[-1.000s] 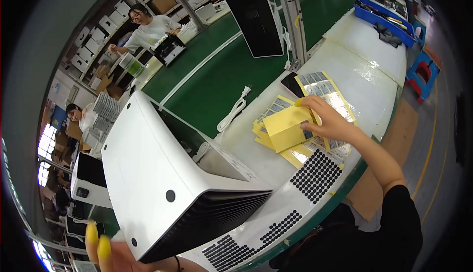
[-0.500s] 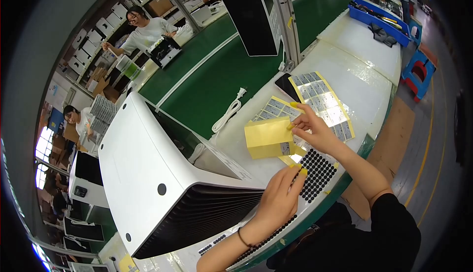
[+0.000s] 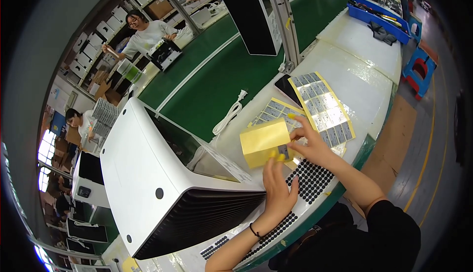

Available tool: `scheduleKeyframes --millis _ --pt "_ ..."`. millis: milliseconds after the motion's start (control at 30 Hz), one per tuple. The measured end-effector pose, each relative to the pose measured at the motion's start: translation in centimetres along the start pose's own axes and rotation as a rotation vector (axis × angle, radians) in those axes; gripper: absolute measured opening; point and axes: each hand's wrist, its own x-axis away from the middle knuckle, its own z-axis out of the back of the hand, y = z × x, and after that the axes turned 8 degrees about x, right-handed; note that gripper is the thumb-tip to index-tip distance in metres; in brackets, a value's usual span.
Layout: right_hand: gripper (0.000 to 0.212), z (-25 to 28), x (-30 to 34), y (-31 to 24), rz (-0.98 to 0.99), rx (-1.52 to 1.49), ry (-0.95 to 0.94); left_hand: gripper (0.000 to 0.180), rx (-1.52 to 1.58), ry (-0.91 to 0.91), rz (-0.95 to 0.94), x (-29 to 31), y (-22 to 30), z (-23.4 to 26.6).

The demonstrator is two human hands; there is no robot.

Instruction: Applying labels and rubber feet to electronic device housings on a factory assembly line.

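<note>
A curled yellow backing sheet of labels [image 3: 266, 135] is pinched at its right edge by my right hand [image 3: 315, 146]. Near its lower right corner a grey label [image 3: 283, 150] shows. My left hand [image 3: 279, 190] reaches to the sheet's lower edge, fingers stretched out and thumb apart; whether the fingertips touch the sheet I cannot tell. Beneath and beside my hands lies a sheet of round black pads [image 3: 315, 181]. More silver label sheets [image 3: 322, 107] on yellow backing lie beyond my right hand.
Left of my hands, a large white machine housing [image 3: 143, 158] with a black ribbed side lies on the bench. A white power cable [image 3: 229, 116], a dark phone [image 3: 287, 87] and a metal post [image 3: 283, 20] stand or lie beyond. Far right is a blue tool tray [image 3: 379, 20]. Co-workers are across the green line.
My left hand has moved left and up to the yellow sheet, its fingers and thumb spreading apart. My right hand and the sheet have shifted slightly, and the sheet now tilts more.
</note>
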Motion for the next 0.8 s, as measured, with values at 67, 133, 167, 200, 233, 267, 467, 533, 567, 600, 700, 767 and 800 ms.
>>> scheduleKeyframes --millis 67,133,167,200,233,267,467,533,567,600,700,767,800 --pt "0.062 1.5 -0.1 -0.9 -0.001 -0.069 0.011 0.063 0.035 0.134 0.037 0.0 0.0 -0.5" --pt "0.048 3.5 0.1 -1.6 0.024 -0.171 0.017 0.070 0.203 0.305 0.150 0.0 0.3 -0.6" --pt "0.048 4.3 0.2 -2.3 0.025 -0.168 0.015 0.070 0.205 0.308 0.150 -0.3 0.7 -0.5" --pt "0.045 5.2 0.5 -2.9 0.032 -0.247 0.002 0.066 0.369 0.361 0.190 -0.8 1.3 -0.5" --pt "0.042 5.8 0.7 -3.4 0.040 -0.326 -0.011 0.062 0.533 0.414 0.230 -1.3 1.6 -0.6" --pt "0.034 6.1 1.1 -3.7 0.040 -0.339 0.001 0.062 0.537 0.412 0.231 -1.7 1.5 -0.4" --pt "0.019 6.2 2.0 -4.1 0.149 -0.307 0.147 0.048 1.246 0.300 0.482 -3.4 3.0 0.0" --pt "0.017 6.3 2.4 -4.0 0.123 -0.312 0.099 0.046 1.237 0.117 0.578 -3.3 3.0 -0.1" --pt "0.015 6.4 2.5 -3.9 0.095 -0.316 0.050 0.046 1.236 0.116 0.575 -3.3 2.7 -0.4" --pt "0.015 6.4 2.3 -4.1 0.096 -0.318 0.047 0.044 1.247 0.089 0.525 -3.4 2.1 -0.8" --pt "0.017 6.1 1.9 -5.0 0.233 0.176 0.077 0.040 1.255 0.049 0.473 -3.9 1.2 -0.5" --pt "0.019 5.5 1.7 -4.9 0.368 0.515 0.258 0.039 1.255 0.030 0.472 -4.1 0.9 -0.6" --pt "0.019 5.4 1.6 -4.9 0.369 0.514 0.258 0.039 1.228 0.034 0.468 -4.0 0.6 -0.6"
